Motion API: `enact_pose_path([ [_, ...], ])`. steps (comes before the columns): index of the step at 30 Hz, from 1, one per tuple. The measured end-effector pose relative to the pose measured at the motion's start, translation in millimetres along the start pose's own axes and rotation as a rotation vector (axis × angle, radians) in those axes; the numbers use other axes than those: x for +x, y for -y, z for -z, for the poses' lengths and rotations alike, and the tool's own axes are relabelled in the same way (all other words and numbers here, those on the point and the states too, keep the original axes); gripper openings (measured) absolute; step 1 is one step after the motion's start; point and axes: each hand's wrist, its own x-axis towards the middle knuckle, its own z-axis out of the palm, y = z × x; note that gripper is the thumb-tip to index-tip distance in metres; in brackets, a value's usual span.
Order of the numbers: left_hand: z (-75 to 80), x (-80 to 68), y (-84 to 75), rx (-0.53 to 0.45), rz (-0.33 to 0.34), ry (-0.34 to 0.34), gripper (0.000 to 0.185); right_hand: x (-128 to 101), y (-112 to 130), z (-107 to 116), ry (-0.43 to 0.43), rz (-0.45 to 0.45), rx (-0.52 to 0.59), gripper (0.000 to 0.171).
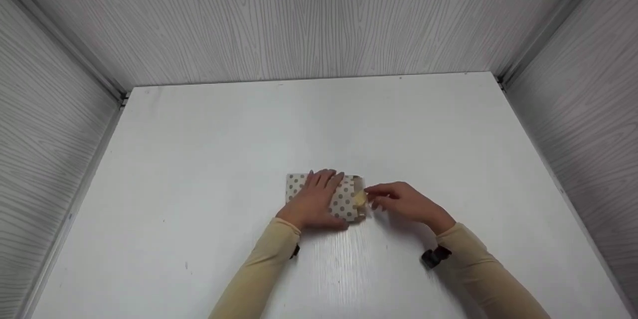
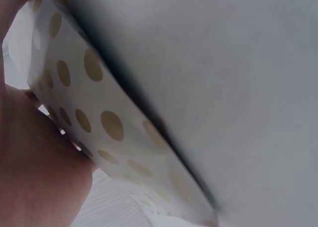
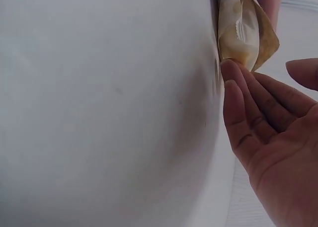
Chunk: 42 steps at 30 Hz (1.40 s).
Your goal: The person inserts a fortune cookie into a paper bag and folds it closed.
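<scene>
Left hand (image 1: 316, 199) presses flat on the polka-dot box (image 1: 344, 203); right hand (image 1: 403, 202), fingers loose, touches its unfolded end flap (image 1: 360, 198) (seemingly unfinished)

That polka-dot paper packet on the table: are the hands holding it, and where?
The left hand presses flat on top of the polka-dot packet. The right hand fingers the folded flap at its right end.

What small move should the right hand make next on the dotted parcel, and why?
Probably press the loose end flap flat: the left hand pins the polka-dot wrapped parcel to the white table, and the right hand's fingertips touch the flap.
</scene>
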Motion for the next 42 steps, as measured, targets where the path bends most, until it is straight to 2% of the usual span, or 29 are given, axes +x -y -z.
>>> enact_pose_path([
  [6, 0.2, 1.2, -1.3, 0.021, 0.000, -0.004, 0.113, 6.9, 3.7, -7.7, -0.022, 0.006, -0.054, 0.037],
  [13, 1.1, 1.9, -1.9, 0.030, 0.011, 0.001, 0.113, 8.9, 2.7, -12.9, -0.008, 0.034, -0.075, 0.037],
  [17, 1.6, 2.2, -1.9, 0.030, 0.005, -0.001, 0.113, 9.1, 0.7, -13.0, -0.061, 0.071, -0.116, 0.036],
  [22, 1.6, 1.8, -2.1, 0.017, -0.001, -0.016, 0.113, 7.4, -0.4, -9.1, -0.113, 0.074, -0.138, 0.032],
  [34, 1.3, 2.3, -3.1, 0.031, -0.006, -0.041, 0.115, 6.1, 3.4, -10.5, -0.009, 0.119, -0.128, 0.031],
  [42, 2.0, 2.1, -4.6, 0.036, 0.004, -0.054, 0.116, 9.1, 1.9, -12.4, 0.003, 0.134, -0.127, 0.033],
])
